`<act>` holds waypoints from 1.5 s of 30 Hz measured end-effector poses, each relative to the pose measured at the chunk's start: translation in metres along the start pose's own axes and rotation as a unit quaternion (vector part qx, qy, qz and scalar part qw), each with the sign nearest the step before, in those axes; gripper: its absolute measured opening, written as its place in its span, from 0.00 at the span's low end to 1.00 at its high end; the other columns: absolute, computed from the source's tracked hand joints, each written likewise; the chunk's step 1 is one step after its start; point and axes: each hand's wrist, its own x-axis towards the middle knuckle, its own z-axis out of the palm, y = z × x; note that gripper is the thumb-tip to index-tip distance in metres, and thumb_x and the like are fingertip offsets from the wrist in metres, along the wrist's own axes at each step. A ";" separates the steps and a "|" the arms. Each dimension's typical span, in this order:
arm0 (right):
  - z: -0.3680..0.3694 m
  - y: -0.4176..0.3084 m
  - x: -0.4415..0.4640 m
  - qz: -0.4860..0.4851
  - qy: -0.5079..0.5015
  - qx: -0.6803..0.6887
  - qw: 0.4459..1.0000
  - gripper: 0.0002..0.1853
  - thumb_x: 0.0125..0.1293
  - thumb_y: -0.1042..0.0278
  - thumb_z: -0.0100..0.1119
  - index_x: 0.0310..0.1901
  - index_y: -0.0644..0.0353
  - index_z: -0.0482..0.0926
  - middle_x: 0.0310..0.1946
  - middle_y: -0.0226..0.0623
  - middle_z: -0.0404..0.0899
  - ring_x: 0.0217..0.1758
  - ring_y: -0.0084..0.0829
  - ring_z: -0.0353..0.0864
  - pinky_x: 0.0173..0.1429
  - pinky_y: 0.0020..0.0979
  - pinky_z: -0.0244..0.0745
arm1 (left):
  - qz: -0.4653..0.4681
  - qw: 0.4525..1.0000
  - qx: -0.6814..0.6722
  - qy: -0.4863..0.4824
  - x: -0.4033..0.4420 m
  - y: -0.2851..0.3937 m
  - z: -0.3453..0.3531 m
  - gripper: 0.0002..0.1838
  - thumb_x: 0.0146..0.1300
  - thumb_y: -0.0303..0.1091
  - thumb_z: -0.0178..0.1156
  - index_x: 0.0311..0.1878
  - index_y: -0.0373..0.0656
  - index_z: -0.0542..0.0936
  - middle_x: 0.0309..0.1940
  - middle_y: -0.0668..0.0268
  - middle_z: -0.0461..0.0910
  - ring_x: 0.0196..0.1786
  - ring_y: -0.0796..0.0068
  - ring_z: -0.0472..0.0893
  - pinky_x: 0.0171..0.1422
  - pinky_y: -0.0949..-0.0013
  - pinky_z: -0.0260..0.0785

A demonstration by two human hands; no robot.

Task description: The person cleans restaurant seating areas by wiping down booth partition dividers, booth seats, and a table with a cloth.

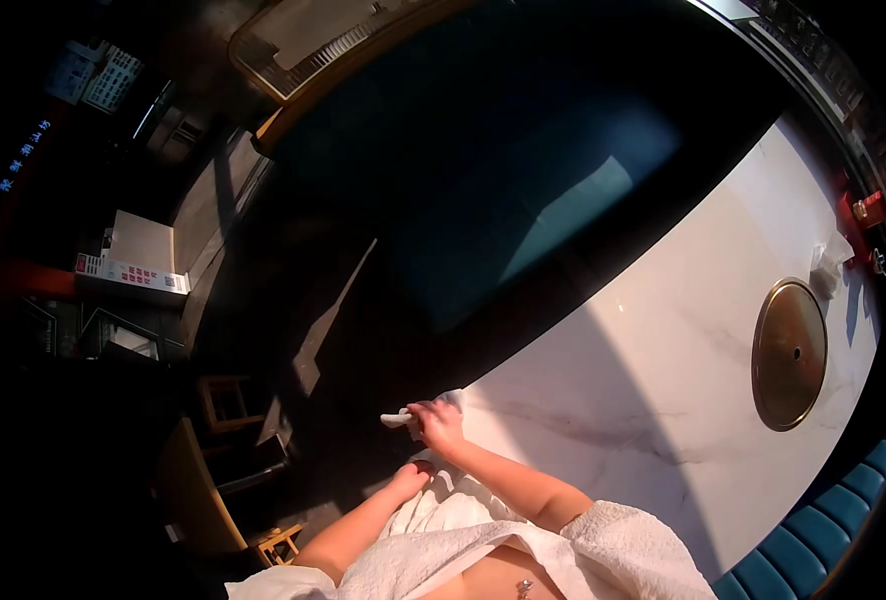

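Note:
My right hand point(439, 426) is closed on a white cloth point(397, 419) at the near left corner of the marble-patterned table point(583, 400). Part of the cloth sticks out to the left of the fingers, and a pale bit of it shows against the table corner. Just below, my left hand point(415, 479) is close to the front of my white garment point(453, 500), its fingers curled in. Whatever those fingers hold, if anything, is hidden.
A round brass-coloured plate point(791, 355) is set in the table's far right part, with a white tissue pack point(831, 262) beside it. A teal bench point(563, 210) runs along the table's left side, another teal seat point(813, 535) on its right. A wooden chair point(203, 490) stands lower left.

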 end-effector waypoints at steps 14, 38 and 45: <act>-0.022 -0.003 0.051 0.200 -0.055 -0.172 0.963 0.11 0.53 0.70 0.60 0.40 0.56 0.74 0.34 0.40 0.76 0.36 0.40 0.78 0.41 0.36 0.73 | 0.066 0.989 -0.104 0.080 0.005 -0.086 -0.058 0.15 0.59 0.42 0.59 0.45 0.44 0.79 0.37 0.62 0.81 0.40 0.73 0.80 0.47 0.70 0.70; 0.068 -0.155 0.357 0.076 0.097 0.149 0.981 0.09 0.66 0.66 0.54 0.39 0.63 0.79 0.31 0.30 0.80 0.34 0.18 0.76 0.40 0.21 0.70 | 0.401 0.783 -0.457 0.127 0.094 0.105 -0.421 0.10 0.69 0.34 0.49 0.44 0.40 0.75 0.40 0.72 0.76 0.44 0.84 0.72 0.52 0.78 0.63; 0.024 -0.167 0.546 -0.102 0.207 0.074 0.970 0.05 0.62 0.72 0.57 0.39 0.59 0.76 0.24 0.35 0.76 0.23 0.24 0.72 0.32 0.24 0.69 | 0.429 0.797 -0.394 0.157 0.155 0.224 -0.541 0.08 0.67 0.33 0.51 0.43 0.39 0.73 0.36 0.71 0.76 0.40 0.84 0.72 0.47 0.77 0.64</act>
